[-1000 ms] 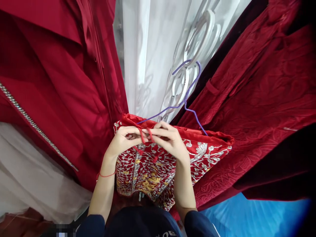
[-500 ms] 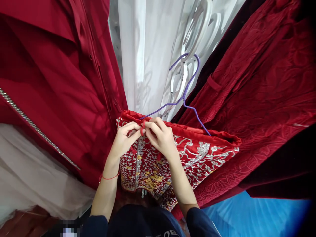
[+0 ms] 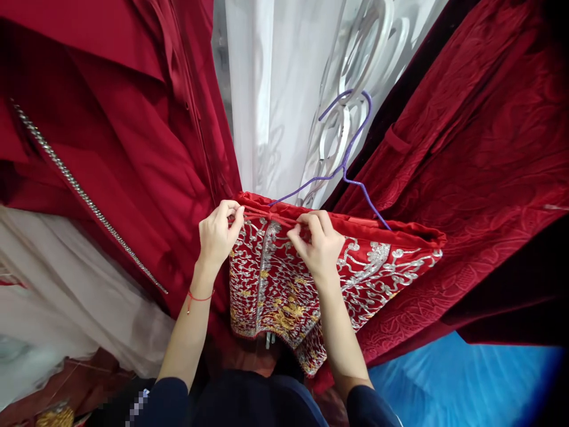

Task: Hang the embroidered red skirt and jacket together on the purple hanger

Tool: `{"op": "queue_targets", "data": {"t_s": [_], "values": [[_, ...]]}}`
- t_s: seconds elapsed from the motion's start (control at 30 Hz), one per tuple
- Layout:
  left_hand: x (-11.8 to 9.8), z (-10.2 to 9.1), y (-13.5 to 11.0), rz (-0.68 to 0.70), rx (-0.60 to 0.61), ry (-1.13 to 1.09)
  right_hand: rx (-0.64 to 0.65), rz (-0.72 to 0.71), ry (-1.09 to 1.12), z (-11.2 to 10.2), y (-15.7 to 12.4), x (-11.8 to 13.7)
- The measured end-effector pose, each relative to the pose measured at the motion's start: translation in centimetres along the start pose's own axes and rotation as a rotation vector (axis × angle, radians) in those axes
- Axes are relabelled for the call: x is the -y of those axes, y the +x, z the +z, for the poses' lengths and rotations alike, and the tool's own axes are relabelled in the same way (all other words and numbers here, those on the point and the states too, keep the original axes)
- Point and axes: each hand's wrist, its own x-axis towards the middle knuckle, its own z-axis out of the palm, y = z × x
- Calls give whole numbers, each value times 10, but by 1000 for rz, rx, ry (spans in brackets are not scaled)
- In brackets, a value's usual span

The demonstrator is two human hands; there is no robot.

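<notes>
A red skirt (image 3: pixel 284 279) with silver and gold embroidery hangs by its waist from a purple wire hanger (image 3: pixel 345 160). Along its waistband runs a red drawstring (image 3: pixel 272 216), with a knot or bow near the middle of the stretch between my hands. My left hand (image 3: pixel 220 231) pinches one end of the drawstring at the skirt's left corner. The other side of it is pinched between thumb and fingers of my right hand (image 3: pixel 316 242), in front of the waistband. The string looks drawn taut between them.
The hanger hooks onto a white ring-shaped rack (image 3: pixel 362 56) in front of white fabric (image 3: pixel 284 89). Dark red garments hang on the left (image 3: pixel 133 148) and right (image 3: pixel 471 190). Pale fabric (image 3: pixel 89 284) lies lower left, blue pleated fabric (image 3: pixel 462 379) lower right.
My hands have moved apart from close together, drawing the red drawstring out sideways and tightening its knot or bow. The whole view has shifted slightly.
</notes>
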Motion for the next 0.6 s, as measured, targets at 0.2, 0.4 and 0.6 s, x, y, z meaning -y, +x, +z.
{"op": "queue_targets", "data": {"t_s": [0.2,0.4,0.6], "values": [[7,12,-5,-40,1,-197,-24,290,324,2,-2,18],[0,10,0,-130,140,-607,93,472,608,-2,-3,27],[-15,7,-4,-318,193,-1053,128,407,636,-7,-1,23]]}}
